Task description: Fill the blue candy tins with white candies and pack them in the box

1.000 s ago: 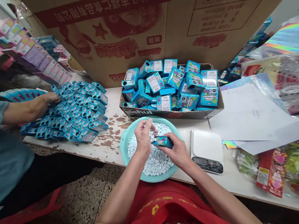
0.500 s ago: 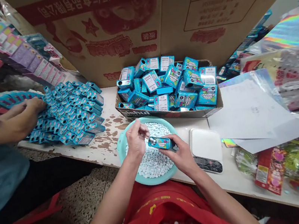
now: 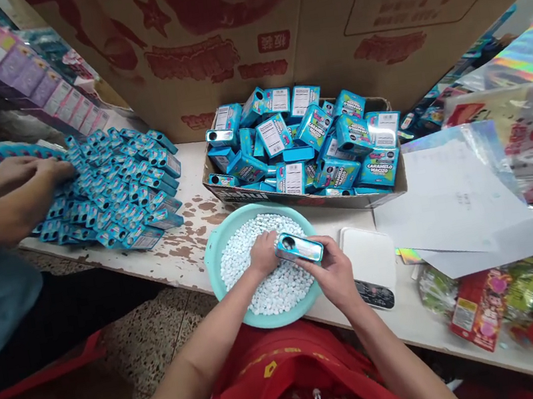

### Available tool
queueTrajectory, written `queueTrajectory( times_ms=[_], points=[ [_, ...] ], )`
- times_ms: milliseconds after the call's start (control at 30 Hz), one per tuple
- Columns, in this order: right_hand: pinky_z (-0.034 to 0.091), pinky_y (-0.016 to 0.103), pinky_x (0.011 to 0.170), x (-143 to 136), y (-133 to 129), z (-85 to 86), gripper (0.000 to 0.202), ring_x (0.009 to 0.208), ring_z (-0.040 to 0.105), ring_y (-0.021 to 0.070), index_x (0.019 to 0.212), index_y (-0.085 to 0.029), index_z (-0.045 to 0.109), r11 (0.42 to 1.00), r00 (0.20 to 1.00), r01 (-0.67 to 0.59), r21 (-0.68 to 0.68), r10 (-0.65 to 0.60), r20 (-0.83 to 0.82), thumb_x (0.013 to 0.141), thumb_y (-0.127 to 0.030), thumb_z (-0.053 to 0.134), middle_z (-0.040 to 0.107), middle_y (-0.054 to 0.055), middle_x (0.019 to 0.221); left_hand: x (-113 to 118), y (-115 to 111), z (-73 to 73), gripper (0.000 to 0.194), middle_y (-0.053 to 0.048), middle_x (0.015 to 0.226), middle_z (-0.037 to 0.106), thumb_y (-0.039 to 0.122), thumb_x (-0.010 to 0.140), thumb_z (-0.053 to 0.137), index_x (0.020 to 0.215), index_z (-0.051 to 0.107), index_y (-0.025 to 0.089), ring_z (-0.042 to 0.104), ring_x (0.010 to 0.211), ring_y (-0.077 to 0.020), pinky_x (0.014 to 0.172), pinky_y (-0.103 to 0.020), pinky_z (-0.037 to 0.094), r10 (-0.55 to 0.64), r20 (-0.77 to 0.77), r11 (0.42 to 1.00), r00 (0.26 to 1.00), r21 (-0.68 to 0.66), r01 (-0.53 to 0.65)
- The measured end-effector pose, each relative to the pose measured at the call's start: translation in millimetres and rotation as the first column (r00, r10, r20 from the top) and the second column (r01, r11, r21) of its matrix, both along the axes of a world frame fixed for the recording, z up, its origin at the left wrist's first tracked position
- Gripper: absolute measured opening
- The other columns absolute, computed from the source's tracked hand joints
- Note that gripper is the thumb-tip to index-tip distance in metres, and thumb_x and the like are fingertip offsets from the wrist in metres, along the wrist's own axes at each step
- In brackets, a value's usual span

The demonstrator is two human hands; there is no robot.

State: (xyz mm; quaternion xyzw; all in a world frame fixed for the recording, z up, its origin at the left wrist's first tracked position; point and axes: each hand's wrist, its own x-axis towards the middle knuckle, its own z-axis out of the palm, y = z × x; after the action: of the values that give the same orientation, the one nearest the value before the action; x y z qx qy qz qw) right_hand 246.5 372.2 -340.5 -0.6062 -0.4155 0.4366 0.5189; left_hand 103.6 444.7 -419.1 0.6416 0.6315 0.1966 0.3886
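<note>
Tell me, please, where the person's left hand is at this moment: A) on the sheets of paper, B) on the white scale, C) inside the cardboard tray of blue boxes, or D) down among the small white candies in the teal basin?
D: the left hand rests on the white candies inside the teal basin, while the right hand holds a small blue box beside it.

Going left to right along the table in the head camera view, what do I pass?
Co-worker's hands → spread of small blue boxes → teal bowl of white pellets → left hand → blue box held in the right hand → white scale → paper sheets → bright wrappers.
</note>
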Motion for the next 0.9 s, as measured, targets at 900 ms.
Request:
queueTrajectory(
  times_ms=[900],
  points=[
    [0.046,0.045,0.068,-16.9,8.2,-5.9,0.048,0.078,0.061,0.0311,0.091,-0.029,0.06,0.939,0.861,-0.317,0.134,0.226,0.456,0.065,-0.07,0.059,0.064,0.008,0.088,5.6,-9.0,123.6,0.041,0.001,0.038,0.044,0.048,0.053,0.072,0.047,0.044,0.019,0.039,0.033,-0.009,0.039,-0.025,0.026,0.65,0.733,0.703,0.199,-0.481,-0.524]
  ],
)
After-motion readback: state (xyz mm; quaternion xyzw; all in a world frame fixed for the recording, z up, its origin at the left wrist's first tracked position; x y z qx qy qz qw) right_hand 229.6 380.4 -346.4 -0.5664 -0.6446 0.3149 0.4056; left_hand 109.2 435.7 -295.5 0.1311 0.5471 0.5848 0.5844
